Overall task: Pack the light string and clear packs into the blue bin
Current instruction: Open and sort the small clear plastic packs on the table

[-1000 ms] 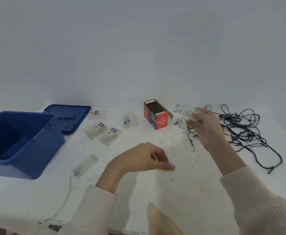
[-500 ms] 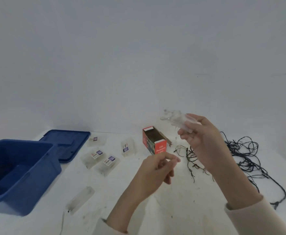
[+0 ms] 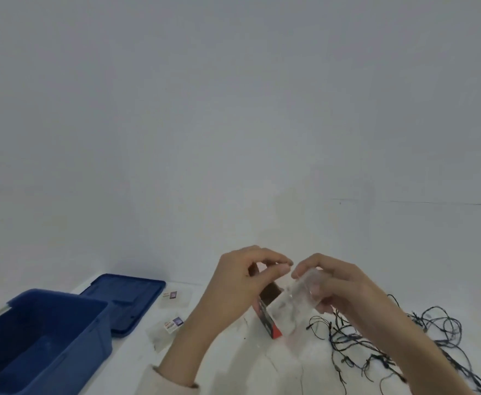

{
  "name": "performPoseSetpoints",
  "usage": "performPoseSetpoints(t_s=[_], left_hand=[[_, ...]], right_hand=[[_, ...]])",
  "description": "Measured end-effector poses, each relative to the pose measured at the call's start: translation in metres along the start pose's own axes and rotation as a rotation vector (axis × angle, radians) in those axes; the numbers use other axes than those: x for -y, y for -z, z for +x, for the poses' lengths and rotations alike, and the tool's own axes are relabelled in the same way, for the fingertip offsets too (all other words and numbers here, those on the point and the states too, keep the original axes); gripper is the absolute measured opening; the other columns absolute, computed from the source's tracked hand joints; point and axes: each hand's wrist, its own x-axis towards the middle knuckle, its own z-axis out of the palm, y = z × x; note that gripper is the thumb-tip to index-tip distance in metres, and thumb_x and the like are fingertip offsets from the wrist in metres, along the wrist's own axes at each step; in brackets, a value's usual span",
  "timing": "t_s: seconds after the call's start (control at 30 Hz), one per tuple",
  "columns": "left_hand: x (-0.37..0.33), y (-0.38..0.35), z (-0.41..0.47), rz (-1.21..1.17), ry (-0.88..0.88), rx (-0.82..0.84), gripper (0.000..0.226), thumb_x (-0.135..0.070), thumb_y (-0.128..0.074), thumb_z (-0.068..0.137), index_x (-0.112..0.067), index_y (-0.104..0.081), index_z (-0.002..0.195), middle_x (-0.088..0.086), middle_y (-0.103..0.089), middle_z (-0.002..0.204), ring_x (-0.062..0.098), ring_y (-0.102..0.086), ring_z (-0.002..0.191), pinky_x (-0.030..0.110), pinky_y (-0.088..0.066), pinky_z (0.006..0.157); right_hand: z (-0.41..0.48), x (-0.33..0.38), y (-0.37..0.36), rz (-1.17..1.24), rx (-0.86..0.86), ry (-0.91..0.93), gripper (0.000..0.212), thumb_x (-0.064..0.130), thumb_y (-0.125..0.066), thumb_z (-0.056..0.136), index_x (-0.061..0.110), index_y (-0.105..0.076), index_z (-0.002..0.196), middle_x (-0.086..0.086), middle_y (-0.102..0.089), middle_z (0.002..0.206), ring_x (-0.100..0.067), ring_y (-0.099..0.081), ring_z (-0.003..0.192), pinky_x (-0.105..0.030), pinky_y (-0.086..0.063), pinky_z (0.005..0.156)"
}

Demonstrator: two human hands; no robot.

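Sitting open at lower left, the blue bin (image 3: 42, 337) has its lid (image 3: 125, 297) beside it; two clear packs (image 3: 173, 326) lie on the worktop (image 3: 276, 372) just right; the left hand (image 3: 242, 286) presses thumb to forefinger, on what I cannot tell; the right hand (image 3: 342, 289) has its grip curled round a raised pack (image 3: 299, 297); the light string (image 3: 404, 346) lies tangled at lower right. Likely step: readying this pack; next, carry it left into the bin.

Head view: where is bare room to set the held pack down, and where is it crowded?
Bare table for the clear pack: between the blue bin and the left sleeve, and between that sleeve and the right forearm. Crowded: light string at right; red box and labelled packs around the left hand.
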Motion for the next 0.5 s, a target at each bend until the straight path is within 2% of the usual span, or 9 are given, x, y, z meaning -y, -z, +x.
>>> performPoseSetpoints(t_s=[0.1,0.2,0.3,0.37,0.47,0.5], left_hand=[[-0.001,-0.004,-0.002,-0.315,0.176,0.035,0.016,-0.008,-0.059,0.088,-0.016,-0.074,0.085,-0.014,-0.058,0.050,-0.003,-0.042,0.039,0.006,-0.030,0.044],[0.006,-0.012,-0.008,-0.482,0.290,0.027,0.025,-0.007,-0.048,0.094,-0.012,-0.072,0.087,-0.009,-0.046,0.044,0.003,-0.031,0.038,0.013,-0.025,0.039],[0.009,-0.020,-0.009,-0.599,0.306,0.000,0.021,-0.005,-0.052,0.092,-0.007,-0.071,0.083,0.003,-0.064,0.062,0.007,-0.036,0.039,0.016,-0.031,0.038],[0.009,-0.025,-0.009,-0.661,0.322,-0.015,0.017,-0.003,-0.054,0.091,-0.006,-0.070,0.096,0.009,-0.070,0.076,0.010,-0.043,0.039,0.018,-0.036,0.039],[0.008,-0.032,-0.012,-0.670,0.351,0.011,0.022,-0.004,-0.053,0.091,-0.009,-0.067,0.107,0.007,-0.072,0.075,0.010,-0.045,0.036,0.018,-0.036,0.035],[0.007,-0.034,-0.013,-0.669,0.357,0.028,0.022,-0.004,-0.053,0.092,-0.008,-0.067,0.108,0.006,-0.072,0.074,0.010,-0.044,0.034,0.017,-0.035,0.033]], right_hand=[[0.001,0.004,0.002,0.318,0.011,0.026,0.032,0.018,-0.067,0.048,0.007,-0.069,0.079,-0.016,-0.049,0.073,-0.019,-0.043,0.055,-0.024,-0.036,0.046],[0.005,0.004,-0.001,0.477,-0.043,0.061,0.040,0.016,-0.073,0.052,0.002,-0.067,0.089,-0.018,-0.049,0.074,-0.021,-0.046,0.054,-0.026,-0.040,0.045],[0.009,0.002,-0.005,0.505,-0.114,0.102,0.043,0.012,-0.073,0.061,-0.001,-0.062,0.100,-0.016,-0.053,0.069,-0.020,-0.051,0.056,-0.024,-0.047,0.050],[0.011,0.000,-0.007,0.500,-0.179,0.134,0.040,0.013,-0.071,0.067,0.000,-0.062,0.103,-0.016,-0.056,0.070,-0.020,-0.054,0.058,-0.023,-0.049,0.054],[0.014,-0.003,-0.006,0.439,-0.264,0.214,0.055,0.033,-0.088,0.053,0.011,-0.068,0.099,-0.015,-0.064,0.076,-0.019,-0.058,0.067,-0.022,-0.052,0.063],[0.014,-0.004,-0.007,0.376,-0.299,0.238,0.055,0.038,-0.088,0.052,0.015,-0.068,0.098,-0.014,-0.068,0.079,-0.019,-0.060,0.069,-0.022,-0.052,0.065]])
